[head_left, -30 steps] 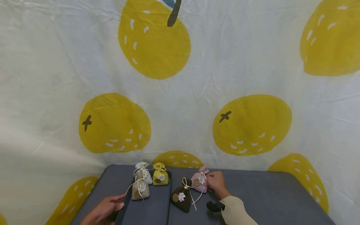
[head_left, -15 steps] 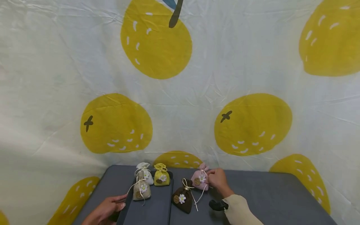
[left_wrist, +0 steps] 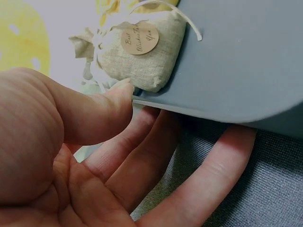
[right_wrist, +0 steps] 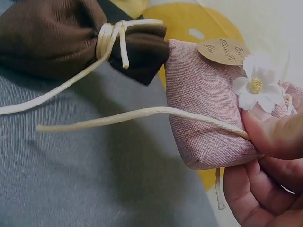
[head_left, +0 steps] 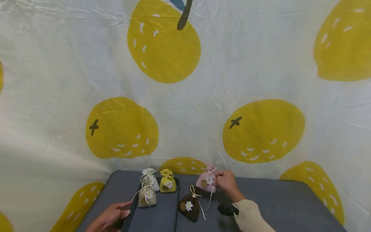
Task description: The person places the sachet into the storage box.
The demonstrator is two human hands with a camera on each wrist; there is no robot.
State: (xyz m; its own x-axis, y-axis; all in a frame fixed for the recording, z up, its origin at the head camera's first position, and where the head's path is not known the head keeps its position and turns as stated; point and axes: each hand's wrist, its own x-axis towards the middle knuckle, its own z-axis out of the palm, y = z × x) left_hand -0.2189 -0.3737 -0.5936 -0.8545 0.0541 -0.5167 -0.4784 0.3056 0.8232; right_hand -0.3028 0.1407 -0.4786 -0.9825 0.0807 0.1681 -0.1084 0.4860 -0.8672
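Note:
My right hand (head_left: 227, 182) pinches a pink drawstring pouch (head_left: 205, 183) between thumb and fingers, at the side by its white flower. In the right wrist view the pink pouch (right_wrist: 203, 104) is held up, its cord hanging loose. A brown pouch (head_left: 189, 211) lies on the table just in front of it. My left hand (head_left: 111, 215) grips the left rim of a dark grey tray (head_left: 162, 219); in the left wrist view the thumb is at the rim and the fingers lie underneath. Within the tray, a beige pouch (left_wrist: 142, 61) sits near that thumb.
A white pouch (head_left: 153, 183) and a yellow pouch (head_left: 168, 183) stand at the tray's far end, behind the beige one. The dark grey table (head_left: 269, 199) extends to the right. Behind it hangs a pale curtain (head_left: 191, 129) printed with yellow fruit.
The right hand has raised the pink pouch slightly, away from the brown pouch, and its cord now hangs down. The left hand keeps its grip on the tray. The head view has shifted a little.

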